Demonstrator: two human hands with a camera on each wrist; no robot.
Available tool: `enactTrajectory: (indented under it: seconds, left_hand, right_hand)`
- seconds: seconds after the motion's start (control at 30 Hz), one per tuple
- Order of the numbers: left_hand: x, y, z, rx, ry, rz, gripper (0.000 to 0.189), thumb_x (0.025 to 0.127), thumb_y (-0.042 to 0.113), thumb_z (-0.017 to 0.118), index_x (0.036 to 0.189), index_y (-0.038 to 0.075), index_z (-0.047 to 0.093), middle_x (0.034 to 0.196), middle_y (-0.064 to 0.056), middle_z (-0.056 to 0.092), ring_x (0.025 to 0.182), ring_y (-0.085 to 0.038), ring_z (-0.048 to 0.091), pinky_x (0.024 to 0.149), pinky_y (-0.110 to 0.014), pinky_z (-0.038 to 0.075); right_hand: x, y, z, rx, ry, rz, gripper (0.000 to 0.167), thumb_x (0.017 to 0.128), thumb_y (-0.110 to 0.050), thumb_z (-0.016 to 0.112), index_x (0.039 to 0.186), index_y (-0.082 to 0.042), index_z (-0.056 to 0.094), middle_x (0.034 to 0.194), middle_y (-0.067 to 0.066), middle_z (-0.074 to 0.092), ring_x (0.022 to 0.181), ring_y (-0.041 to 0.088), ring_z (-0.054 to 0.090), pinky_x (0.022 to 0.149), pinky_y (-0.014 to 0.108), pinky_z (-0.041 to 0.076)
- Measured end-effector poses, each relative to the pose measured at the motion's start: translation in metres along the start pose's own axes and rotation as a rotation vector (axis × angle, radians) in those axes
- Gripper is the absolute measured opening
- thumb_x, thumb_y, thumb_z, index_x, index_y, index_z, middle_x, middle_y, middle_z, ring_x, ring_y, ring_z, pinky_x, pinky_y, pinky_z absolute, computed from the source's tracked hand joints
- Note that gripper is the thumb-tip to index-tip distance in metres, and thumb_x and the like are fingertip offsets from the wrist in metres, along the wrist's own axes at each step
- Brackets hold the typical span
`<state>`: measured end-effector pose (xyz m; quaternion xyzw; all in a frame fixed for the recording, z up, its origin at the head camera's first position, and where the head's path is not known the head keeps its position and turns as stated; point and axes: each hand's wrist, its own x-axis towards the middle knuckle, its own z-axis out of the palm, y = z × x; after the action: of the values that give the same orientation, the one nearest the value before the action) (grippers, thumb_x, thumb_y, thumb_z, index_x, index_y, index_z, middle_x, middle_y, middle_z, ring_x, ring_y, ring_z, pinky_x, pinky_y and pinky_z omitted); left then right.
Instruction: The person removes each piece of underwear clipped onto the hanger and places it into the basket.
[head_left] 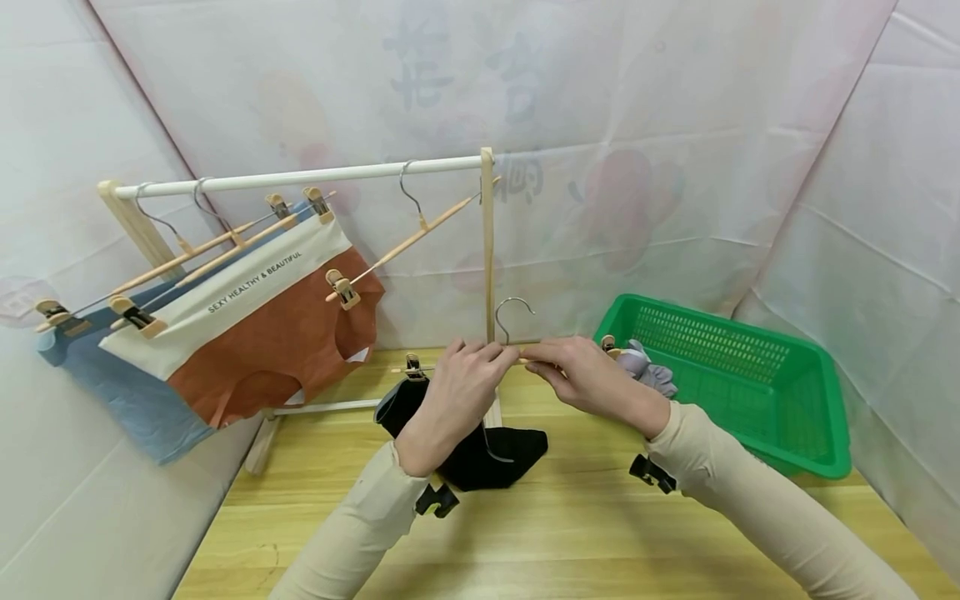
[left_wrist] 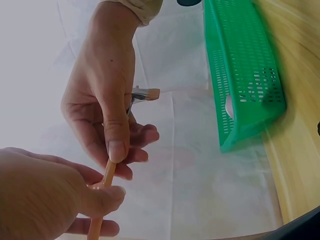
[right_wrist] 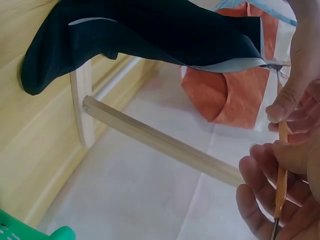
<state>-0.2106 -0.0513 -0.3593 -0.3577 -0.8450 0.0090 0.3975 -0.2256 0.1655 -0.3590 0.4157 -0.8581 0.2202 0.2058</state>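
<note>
Both hands hold a wooden clip hanger (left_wrist: 107,175) in the air before the rack. My left hand (head_left: 461,392) pinches its bar just left of the metal hook. To the right of the hook, my right hand (head_left: 581,375) pinches the same bar between thumb and fingers. A black pair of underpants (right_wrist: 150,35) dangles from the clip (head_left: 415,367) at the hanger's left end, partly hidden behind my left hand and forearm in the head view. The clip (left_wrist: 145,94) at the right end shows no cloth in the left wrist view.
On the left, a rack with a white rail (head_left: 300,177) carries orange underpants (head_left: 277,342) with a cream waistband, blue underpants (head_left: 142,400) and a third hanger (head_left: 420,233). At right stands a green basket (head_left: 810,392) with a lavender cloth (head_left: 648,371) in it.
</note>
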Motion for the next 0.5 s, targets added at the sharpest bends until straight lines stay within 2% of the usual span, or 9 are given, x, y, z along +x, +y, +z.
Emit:
enactTrajectory:
  seconds: [0.13,0.3,0.4,0.5]
  left_hand:
    - [-0.002,-0.002,-0.002,-0.011,-0.008,0.022,0.032,0.086,-0.003,0.072,0.109,0.018,0.067,0.088,0.004,0.074,0.072,-0.016,0.063,0.061,-0.025,0.036]
    - [-0.004,-0.007,-0.006,-0.095,-0.026,0.038,0.041,0.089,0.002,0.072,0.127,0.014,0.064,0.103,0.0,0.076,0.09,-0.018,0.07,0.076,-0.028,0.055]
    - [-0.005,-0.014,-0.01,-0.135,-0.007,0.026,0.036,0.092,0.008,0.072,0.127,0.012,0.066,0.105,-0.002,0.076,0.095,-0.02,0.069,0.086,-0.031,0.057]
    - [-0.008,-0.024,-0.015,-0.15,0.02,-0.005,0.03,0.092,0.01,0.072,0.122,0.011,0.068,0.104,-0.003,0.075,0.096,-0.023,0.067,0.088,-0.034,0.056]
  right_hand:
    - [-0.001,0.002,0.0,-0.013,0.009,-0.002,0.024,0.099,-0.011,0.065,0.121,-0.01,0.074,0.103,0.004,0.078,0.078,0.009,0.07,0.072,0.028,0.058]
    - [-0.003,0.005,0.0,-0.035,0.026,-0.009,0.021,0.098,-0.009,0.066,0.116,-0.007,0.075,0.092,0.003,0.076,0.068,0.006,0.064,0.065,0.024,0.054]
    - [-0.003,0.007,-0.001,-0.042,0.042,-0.007,0.017,0.097,-0.009,0.067,0.111,-0.007,0.076,0.091,0.003,0.076,0.067,0.006,0.063,0.063,0.024,0.053]
    - [-0.005,0.008,-0.004,-0.04,0.054,0.006,0.015,0.097,-0.009,0.067,0.108,-0.008,0.077,0.091,0.003,0.077,0.068,0.007,0.064,0.063,0.026,0.053]
